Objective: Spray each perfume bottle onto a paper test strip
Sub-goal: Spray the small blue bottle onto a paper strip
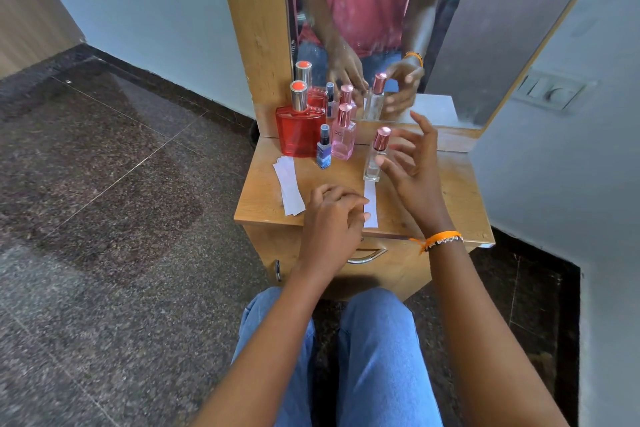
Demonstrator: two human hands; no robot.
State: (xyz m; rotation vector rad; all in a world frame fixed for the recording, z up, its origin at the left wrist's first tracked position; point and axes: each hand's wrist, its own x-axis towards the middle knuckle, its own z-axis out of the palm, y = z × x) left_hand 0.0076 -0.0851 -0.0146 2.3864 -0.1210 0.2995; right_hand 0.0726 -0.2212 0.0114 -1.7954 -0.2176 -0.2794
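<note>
Speckled dark stone flooring fills the left of the frame, and a small wooden counter (263, 184) with a mirror (450, 28) behind it stands at centre. At the counter's upper left we see a group of bottles: a large red perfume bottle (298, 132), a small blue spray bottle (324, 149) and a pink perfume bottle (343, 137), standing close together. Just right of them a clear perfume bottle (374, 159) with a rose-coloured cap stands upright on its own. Our right hand (414, 170) hovers beside this bottle with fingers spread and loosely bent; the thumb tip is at the glass, though we cannot tell whether it touches. Our left hand (332, 218) rests near the front edge, fingers curled down onto the lower end of one paper test strip (370, 201), which lies lengthwise just below the clear bottle. A stack of spare strips (289, 184) lies at the counter's left. An orange bracelet (441, 238) circles the right wrist.
</note>
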